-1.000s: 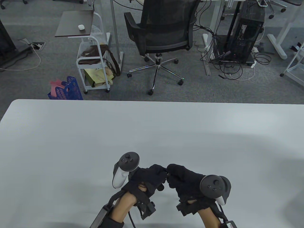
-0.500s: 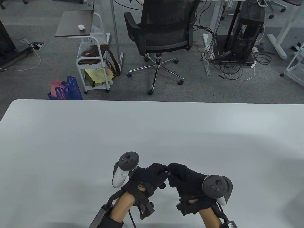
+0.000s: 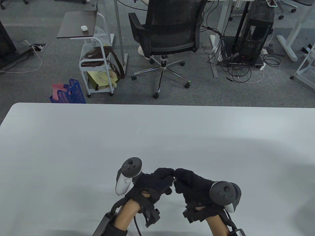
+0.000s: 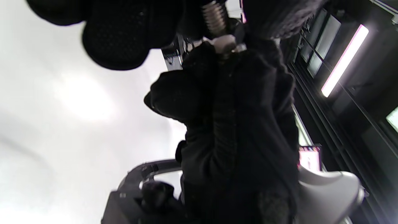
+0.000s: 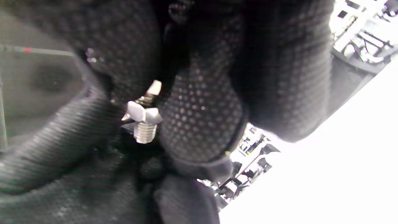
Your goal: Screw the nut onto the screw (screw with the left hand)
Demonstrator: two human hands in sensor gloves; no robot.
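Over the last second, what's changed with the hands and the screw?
Very little. The left hand shifted slightly: its tracker drifted a bit left and its fingertips curled further over toward the right hand. A pale shoe has appeared under the chair. Both hands stay fingertip to fingertip above the table, with the nut on the screw.

Left hand (image 3: 152, 184) and right hand (image 3: 194, 189): black gloves; dotted grip texture on the fingers (image 5: 199, 118) in the right wrist view. Screw (image 5: 145, 132): silver, threaded. Nut (image 5: 143, 114): pale silver-grey. Left tracker (image 3: 126, 175): white body, dark grey face. Right tracker (image 3: 225, 194): dark grey, white tip. Table (image 3: 73, 147): plain light grey.
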